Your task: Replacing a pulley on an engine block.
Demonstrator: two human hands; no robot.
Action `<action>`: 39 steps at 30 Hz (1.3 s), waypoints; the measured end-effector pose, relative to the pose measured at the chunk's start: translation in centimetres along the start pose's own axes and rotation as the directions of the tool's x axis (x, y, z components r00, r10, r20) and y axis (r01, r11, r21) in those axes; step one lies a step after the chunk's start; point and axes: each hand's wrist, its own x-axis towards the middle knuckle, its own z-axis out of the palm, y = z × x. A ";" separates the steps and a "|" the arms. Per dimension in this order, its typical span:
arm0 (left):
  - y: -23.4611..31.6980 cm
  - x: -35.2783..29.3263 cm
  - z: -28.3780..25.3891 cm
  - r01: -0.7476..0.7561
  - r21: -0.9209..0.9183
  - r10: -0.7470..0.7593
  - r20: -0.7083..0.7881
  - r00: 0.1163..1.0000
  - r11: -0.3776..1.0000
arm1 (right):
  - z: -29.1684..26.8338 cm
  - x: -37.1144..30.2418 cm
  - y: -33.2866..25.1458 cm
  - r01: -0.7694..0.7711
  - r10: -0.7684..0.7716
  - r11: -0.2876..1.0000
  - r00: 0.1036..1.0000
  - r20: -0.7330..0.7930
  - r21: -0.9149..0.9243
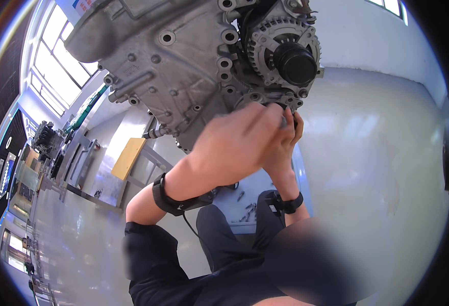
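My left hand (234, 142) and right hand (283, 148) at the engine (183, 71), upper centre, cropped above.
Both curled, overlapping; I cannot tell what they hold. Pale surface (254, 184), lower centre; window (55, 53), upper left.

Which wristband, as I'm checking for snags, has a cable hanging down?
The left wristband: a thin cable hangs below it; none shows at the right wristband.

L hand (240, 137) & R hand (284, 153) are held tog. just below alternator (285, 53) on engine (189, 66); loose metal pcs (249, 211) are seen in tray (223, 200) b/w legs (219, 237).
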 end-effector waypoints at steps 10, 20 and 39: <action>-4.3 3.6 -3.0 0.147 -0.066 -0.161 -0.449 0.879 0.987 | -0.6 0.1 -0.5 0.032 -0.033 0.999 0.999 0.009 0.040; -6.1 5.3 -1.5 0.284 -0.198 -0.343 -0.407 0.847 0.938 | -0.3 0.0 -0.2 0.062 -0.061 0.997 0.998 -0.021 0.051; -6.2 8.5 -1.2 0.372 0.477 -0.277 -0.259 0.925 0.796 | 0.1 -0.2 0.0 0.024 -0.019 0.996 0.998 -0.065 0.089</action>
